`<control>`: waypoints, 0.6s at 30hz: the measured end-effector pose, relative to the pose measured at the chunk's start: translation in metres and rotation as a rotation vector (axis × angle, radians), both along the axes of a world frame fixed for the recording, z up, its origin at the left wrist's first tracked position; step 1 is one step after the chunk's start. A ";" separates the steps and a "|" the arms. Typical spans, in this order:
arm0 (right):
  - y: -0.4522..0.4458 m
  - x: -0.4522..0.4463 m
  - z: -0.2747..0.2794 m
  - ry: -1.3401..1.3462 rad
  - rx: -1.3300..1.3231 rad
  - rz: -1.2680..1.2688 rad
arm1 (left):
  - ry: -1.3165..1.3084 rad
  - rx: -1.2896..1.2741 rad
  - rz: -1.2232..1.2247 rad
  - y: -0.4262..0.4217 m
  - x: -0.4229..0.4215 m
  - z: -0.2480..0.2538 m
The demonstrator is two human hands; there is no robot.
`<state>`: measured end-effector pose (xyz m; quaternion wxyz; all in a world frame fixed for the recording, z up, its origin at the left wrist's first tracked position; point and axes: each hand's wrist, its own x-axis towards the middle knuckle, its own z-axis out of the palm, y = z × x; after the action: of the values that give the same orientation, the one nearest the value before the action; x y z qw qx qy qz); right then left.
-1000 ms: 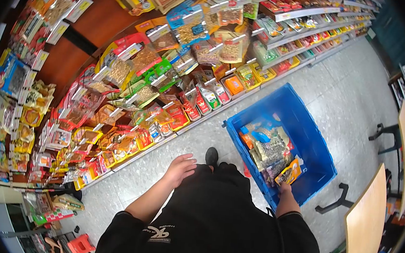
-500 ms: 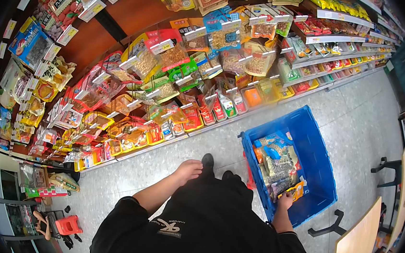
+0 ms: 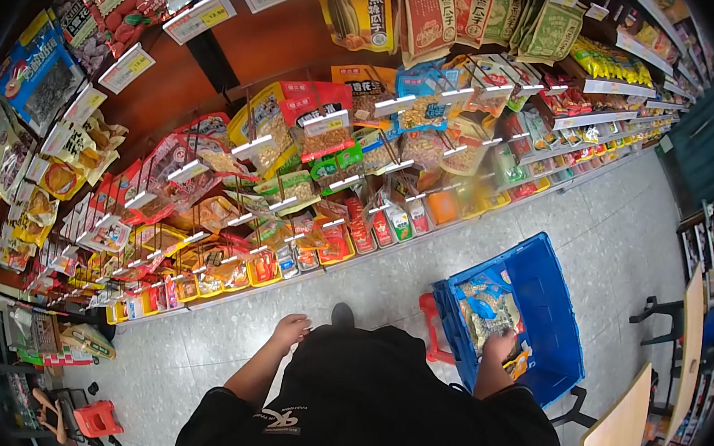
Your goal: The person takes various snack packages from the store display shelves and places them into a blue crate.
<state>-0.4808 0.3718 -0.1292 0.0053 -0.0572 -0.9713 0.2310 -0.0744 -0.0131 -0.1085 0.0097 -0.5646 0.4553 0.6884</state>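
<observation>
My right hand (image 3: 498,347) is inside the blue crate (image 3: 555,312), over the snack bags (image 3: 488,307) that lie along its left side. Its fingers point down and blur against the bags, so whether they grip one cannot be told. Just below that hand, partly covered by it, lies an orange-yellow packet (image 3: 518,364). My left hand (image 3: 291,329) hangs beside my black shirt with its fingers loosely apart. It holds nothing and hovers over the grey floor.
Hanging snack bags (image 3: 327,127) crowd the curved shelf rack ahead. A red stool (image 3: 439,332) shows beside the crate's left side. Wooden tabletops (image 3: 615,437) stand to the right, and a small red stool (image 3: 99,419) sits at lower left.
My right hand has shifted up from the orange-yellow packet, over the other bags. The left hand has lowered slightly. My view has tilted up, showing more of the upper shelves.
</observation>
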 end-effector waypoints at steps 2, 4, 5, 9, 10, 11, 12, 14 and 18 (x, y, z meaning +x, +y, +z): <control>-0.063 -0.002 0.019 0.048 -0.002 0.067 | -0.130 -0.148 -0.010 -0.026 0.037 -0.020; -0.116 -0.005 0.024 0.224 -0.169 0.216 | -0.299 -0.186 -0.175 -0.053 0.086 -0.058; -0.142 -0.001 0.033 0.277 -0.224 0.304 | -0.394 -0.259 -0.502 -0.073 0.117 -0.102; -0.226 0.032 0.066 0.348 -0.339 0.610 | -0.528 -0.256 -0.692 -0.122 0.193 -0.193; -0.240 0.043 0.066 0.346 -0.345 0.663 | -0.552 -0.132 -0.498 -0.127 0.184 -0.175; -0.253 0.055 0.065 0.345 -0.352 0.715 | -0.572 -0.009 -0.303 -0.127 0.174 -0.157; -0.262 0.071 0.062 0.265 -0.369 0.719 | -0.519 -0.007 -0.263 -0.131 0.161 -0.142; -0.274 0.101 0.073 0.168 -0.398 0.793 | -0.412 0.006 -0.174 -0.133 0.139 -0.122; -0.274 0.120 0.043 0.002 -0.356 0.935 | -0.230 -0.131 -0.296 -0.137 0.095 -0.116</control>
<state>-0.3612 0.0981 -0.0858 -0.1079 0.3846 -0.8385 0.3707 0.0211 -0.1500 -0.2245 0.1257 -0.5657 0.5732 0.5794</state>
